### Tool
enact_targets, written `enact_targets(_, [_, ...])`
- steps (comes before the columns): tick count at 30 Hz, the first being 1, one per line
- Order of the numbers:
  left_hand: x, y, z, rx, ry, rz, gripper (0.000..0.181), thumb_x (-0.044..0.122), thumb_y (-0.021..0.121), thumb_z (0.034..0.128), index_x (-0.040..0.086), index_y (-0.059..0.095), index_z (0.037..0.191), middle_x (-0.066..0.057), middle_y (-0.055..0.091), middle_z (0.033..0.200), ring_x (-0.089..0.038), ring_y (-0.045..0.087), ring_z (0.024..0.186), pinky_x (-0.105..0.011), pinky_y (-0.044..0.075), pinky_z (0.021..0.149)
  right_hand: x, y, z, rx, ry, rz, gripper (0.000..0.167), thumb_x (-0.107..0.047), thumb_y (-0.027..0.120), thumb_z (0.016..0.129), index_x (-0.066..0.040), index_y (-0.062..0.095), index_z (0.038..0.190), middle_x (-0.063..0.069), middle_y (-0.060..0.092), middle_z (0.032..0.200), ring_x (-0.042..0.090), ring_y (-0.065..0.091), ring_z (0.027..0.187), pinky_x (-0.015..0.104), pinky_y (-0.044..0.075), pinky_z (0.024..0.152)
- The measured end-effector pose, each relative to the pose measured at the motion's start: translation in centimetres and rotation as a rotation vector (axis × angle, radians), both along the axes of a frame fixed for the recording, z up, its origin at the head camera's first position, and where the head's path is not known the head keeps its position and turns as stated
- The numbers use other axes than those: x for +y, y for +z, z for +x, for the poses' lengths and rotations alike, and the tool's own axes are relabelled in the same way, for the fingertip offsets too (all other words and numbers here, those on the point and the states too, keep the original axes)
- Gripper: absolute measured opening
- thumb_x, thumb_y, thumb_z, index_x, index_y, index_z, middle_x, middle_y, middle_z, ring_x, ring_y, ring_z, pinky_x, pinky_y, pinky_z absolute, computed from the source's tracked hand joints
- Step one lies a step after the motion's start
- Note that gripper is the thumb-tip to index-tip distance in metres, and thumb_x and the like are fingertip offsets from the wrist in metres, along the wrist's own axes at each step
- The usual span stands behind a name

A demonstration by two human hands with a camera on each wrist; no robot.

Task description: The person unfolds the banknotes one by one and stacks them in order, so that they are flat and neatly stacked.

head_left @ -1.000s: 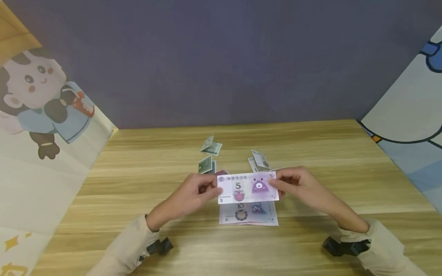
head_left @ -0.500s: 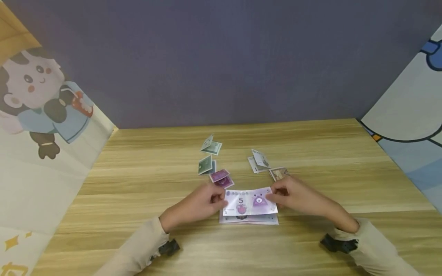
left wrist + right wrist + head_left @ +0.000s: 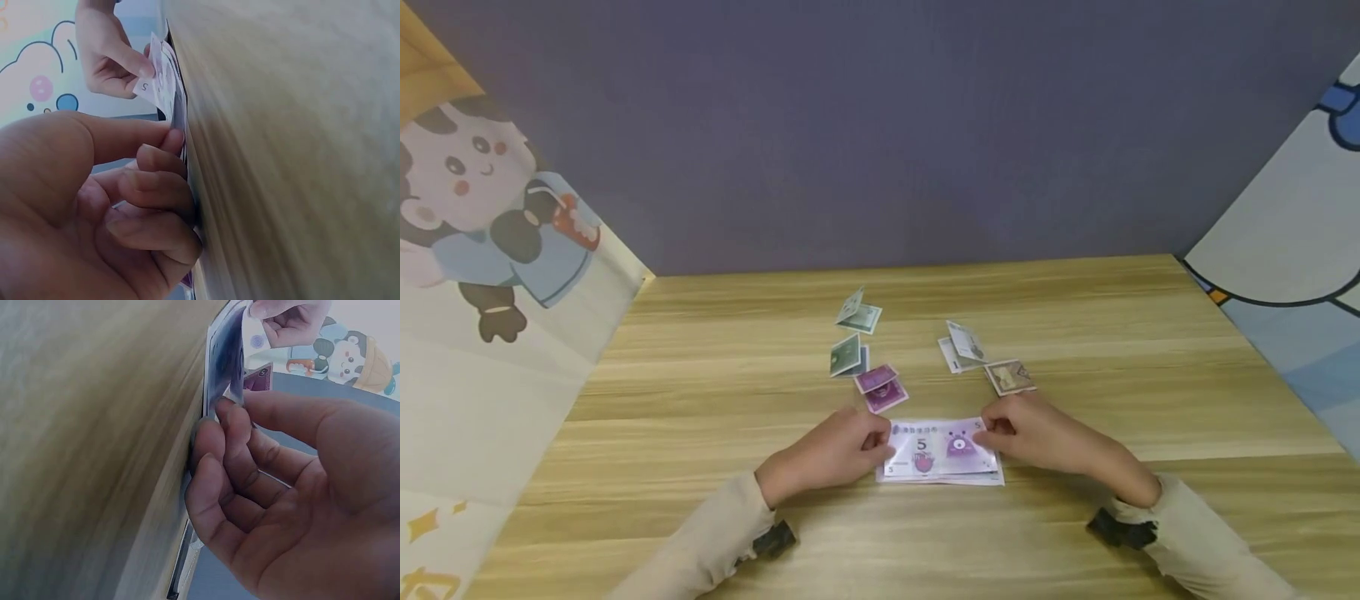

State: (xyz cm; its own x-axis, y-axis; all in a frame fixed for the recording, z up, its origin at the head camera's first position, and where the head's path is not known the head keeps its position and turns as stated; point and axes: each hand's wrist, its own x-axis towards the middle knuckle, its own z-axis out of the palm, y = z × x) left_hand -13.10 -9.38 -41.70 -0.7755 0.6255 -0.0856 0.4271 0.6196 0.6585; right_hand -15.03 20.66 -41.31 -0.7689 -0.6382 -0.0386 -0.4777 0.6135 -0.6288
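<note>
A purple-and-white paper note marked 5 (image 3: 940,447) lies over other notes (image 3: 992,479) at the front middle of the table. My left hand (image 3: 831,454) pinches its left end, and my right hand (image 3: 1037,433) pinches its right end. In the left wrist view the left hand (image 3: 119,200) has thumb and forefinger on the note (image 3: 164,87), whose far end stands slightly off the notes beneath. The right wrist view shows the right hand (image 3: 281,481) pinching the near end of the note (image 3: 236,369), its other fingers curled close to the table.
Behind the hands on the wooden table (image 3: 700,375) lie folded notes: pale green (image 3: 861,317), dark green (image 3: 847,357), magenta (image 3: 883,390), grey-white (image 3: 964,346) and brown (image 3: 1009,377). A dark grey panel (image 3: 910,142) stands at the back, with printed cartoon walls at both sides.
Both hands have lowered the 5 note towards me onto the notes below, covering most of the 10 note. The magenta and brown folded notes have come into fuller view.
</note>
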Motion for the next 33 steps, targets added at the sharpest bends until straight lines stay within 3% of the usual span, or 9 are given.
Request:
enact_targets(8, [0.4,-0.1,0.3,0.017,0.051,-0.061,0.028,0.018,0.069,0.0934,0.019,0.054,0.069,0.009,0.046,0.057,-0.004,0.040,0.050,-0.022,0.036,0.048,-0.5,0.3,0.6,0.132,0.008,0.085,0.034,-0.020,0.072,0.092,-0.023,0.052,0.064,-0.015,0.043,0.056,-0.001,0.036,0.048,0.020,0.035,0.044])
enact_targets(16, [0.5,-0.3,0.5,0.033,0.089,-0.092,0.030,0.022,0.071,0.0912,0.019,0.054,0.067,0.009,0.047,0.057,-0.006,0.042,0.052,-0.022,0.038,0.050,-1.0,0.3,1.2,0.213,-0.047,0.190,0.035,-0.022,0.074,0.089,-0.021,0.050,0.063,-0.013,0.041,0.054,0.000,0.035,0.047,0.020,0.032,0.044])
enact_targets(21, [0.4,-0.3,0.6,0.035,0.078,-0.093,0.028,0.022,0.072,0.0913,0.019,0.054,0.069,0.009,0.048,0.058,-0.005,0.043,0.052,-0.022,0.038,0.050,-1.5,0.4,1.9,0.321,-0.102,0.265,0.032,-0.025,0.079,0.084,-0.019,0.053,0.066,-0.013,0.043,0.056,0.002,0.037,0.048,0.021,0.034,0.044])
enact_targets(24, [0.3,-0.2,0.6,0.033,0.053,-0.082,0.022,0.020,0.071,0.0918,0.019,0.056,0.077,0.009,0.049,0.061,-0.005,0.043,0.053,-0.022,0.038,0.050,-1.9,0.3,2.2,0.361,-0.077,0.235,0.021,-0.018,0.079,0.084,-0.015,0.059,0.078,-0.012,0.048,0.062,0.002,0.038,0.050,0.021,0.035,0.045])
enact_targets(28, [0.2,-0.2,0.7,0.041,0.018,-0.065,0.016,0.018,0.071,0.0921,0.019,0.056,0.087,0.009,0.050,0.065,-0.005,0.044,0.056,-0.023,0.038,0.051,-2.3,0.0,2.5,0.290,0.014,0.138,0.016,-0.007,0.072,0.087,-0.012,0.065,0.100,-0.010,0.058,0.072,-0.002,0.041,0.053,0.019,0.039,0.048])
enact_targets(33, [0.2,-0.1,0.5,0.053,-0.002,-0.061,0.014,0.018,0.070,0.0926,0.020,0.056,0.092,0.009,0.049,0.064,-0.004,0.044,0.055,-0.023,0.038,0.051,-2.2,0.0,2.4,0.169,0.059,0.096,0.021,-0.008,0.069,0.092,-0.017,0.065,0.110,-0.015,0.057,0.074,-0.002,0.043,0.055,0.020,0.042,0.050])
